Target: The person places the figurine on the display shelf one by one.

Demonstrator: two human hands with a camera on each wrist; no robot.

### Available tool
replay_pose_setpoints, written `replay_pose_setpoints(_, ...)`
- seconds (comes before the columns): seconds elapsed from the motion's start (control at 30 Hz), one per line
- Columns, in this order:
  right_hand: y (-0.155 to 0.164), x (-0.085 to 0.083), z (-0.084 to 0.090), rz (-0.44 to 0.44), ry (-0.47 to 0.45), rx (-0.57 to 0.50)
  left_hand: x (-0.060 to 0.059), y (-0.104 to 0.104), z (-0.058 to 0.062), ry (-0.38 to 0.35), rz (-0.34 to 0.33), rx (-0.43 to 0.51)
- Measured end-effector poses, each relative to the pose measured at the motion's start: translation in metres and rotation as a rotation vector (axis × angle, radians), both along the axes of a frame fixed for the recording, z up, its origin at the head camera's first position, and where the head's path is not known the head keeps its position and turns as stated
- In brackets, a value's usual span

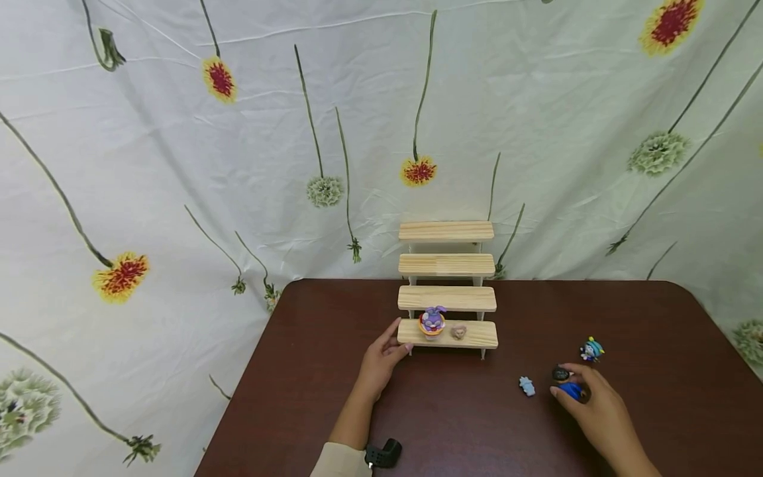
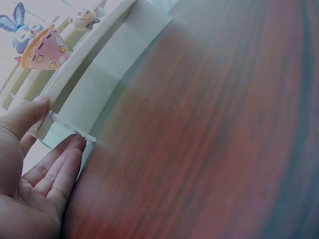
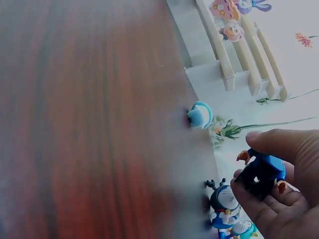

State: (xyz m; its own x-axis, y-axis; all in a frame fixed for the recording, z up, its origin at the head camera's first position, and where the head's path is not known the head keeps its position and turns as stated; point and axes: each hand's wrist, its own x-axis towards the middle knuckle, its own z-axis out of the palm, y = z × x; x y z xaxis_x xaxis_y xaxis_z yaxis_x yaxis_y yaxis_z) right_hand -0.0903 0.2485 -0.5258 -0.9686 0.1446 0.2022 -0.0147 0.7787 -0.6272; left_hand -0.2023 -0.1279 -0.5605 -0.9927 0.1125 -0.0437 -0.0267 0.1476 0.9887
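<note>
My left hand (image 1: 381,361) holds the left end of the lowest board of a four-step wooden display stand (image 1: 447,298), thumb at the board's edge and fingers by the leg underneath. On that board sit a purple rabbit-eared figurine (image 1: 432,320) in a pink cup-like base and a small round-headed figurine (image 1: 458,331). Over the table at the right, my right hand (image 1: 599,401) pinches a blue-and-black figurine (image 3: 264,174) with orange-brown ends between thumb and fingers. Close behind it stands a dark-headed figurine (image 3: 223,201) with antler-like points.
A light-blue figurine (image 1: 527,385) is on the dark brown table (image 1: 465,424) between stand and right hand. A figurine with a teal hat (image 1: 591,349) stands farther back. Floral white cloth (image 1: 268,165) hangs behind the table. The left wrist wears a black band (image 1: 384,454).
</note>
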Motion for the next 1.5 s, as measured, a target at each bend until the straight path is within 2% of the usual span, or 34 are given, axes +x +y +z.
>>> replay_pose_setpoints(0.17, -0.002, -0.003, 0.004, -0.011, 0.052, -0.022, 0.0, 0.0, 0.0, -0.011, 0.008, -0.01)
replay_pose_setpoints(0.4, -0.005, -0.009, 0.011, 0.003, -0.05, -0.107, 0.0, 0.001, 0.001, -0.005, 0.012, 0.0)
replay_pose_setpoints(0.63, -0.011, -0.015, 0.015, 0.002, -0.075, -0.152, -0.001, 0.0, 0.001, 0.001, 0.004, 0.0)
replay_pose_setpoints(0.73, -0.014, -0.018, 0.016, 0.027, -0.051, -0.169, -0.001, 0.0, 0.0, 0.009, 0.001, 0.004)
replay_pose_setpoints(0.97, -0.021, -0.024, 0.016, 0.12, 0.104, -0.139, 0.0, 0.0, 0.0, 0.004, 0.006, -0.003)
replay_pose_setpoints(1.23, -0.027, -0.03, 0.022, 0.135, 0.186, -0.143, 0.001, 0.0, 0.0, 0.001, 0.006, 0.017)
replay_pose_setpoints(1.33, -0.03, -0.032, 0.024, 0.144, 0.194, -0.185, 0.001, 0.0, 0.001, 0.007, 0.007, 0.024)
replay_pose_setpoints(1.5, -0.035, -0.039, 0.026, 0.186, 0.208, -0.324, 0.001, 0.001, 0.0, 0.011, 0.002, 0.015)
